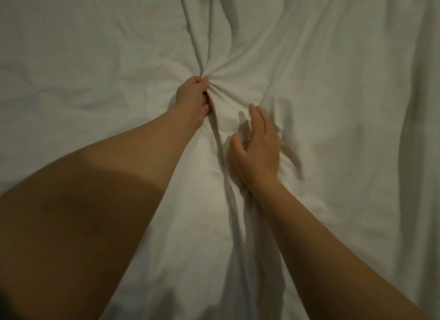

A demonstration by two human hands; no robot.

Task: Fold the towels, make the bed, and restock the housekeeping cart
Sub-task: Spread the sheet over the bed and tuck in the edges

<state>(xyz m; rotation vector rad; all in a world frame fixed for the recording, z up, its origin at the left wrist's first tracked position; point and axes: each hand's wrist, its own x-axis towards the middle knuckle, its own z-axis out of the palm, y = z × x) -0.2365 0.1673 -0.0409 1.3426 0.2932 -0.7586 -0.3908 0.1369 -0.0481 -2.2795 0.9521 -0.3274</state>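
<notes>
Both hands work on a white bed sheet (333,105) that fills the whole view. Left hand (192,95): fingers curled closed, pinching a gathered bunch of the sheet; creases radiate outward from this grip point toward the top of the view and to both sides. Right hand (256,148): spread, fingers extended and slightly apart, palm down on the sheet just beside the left hand and nearer the person, gripping nothing. A raised ridge of folded fabric runs from the left hand's pinch, between the two forearms, down toward the lower edge of the view. Both forearms are bare. Elsewhere the sheet lies rumpled, with long shallow folds along the right side.
</notes>
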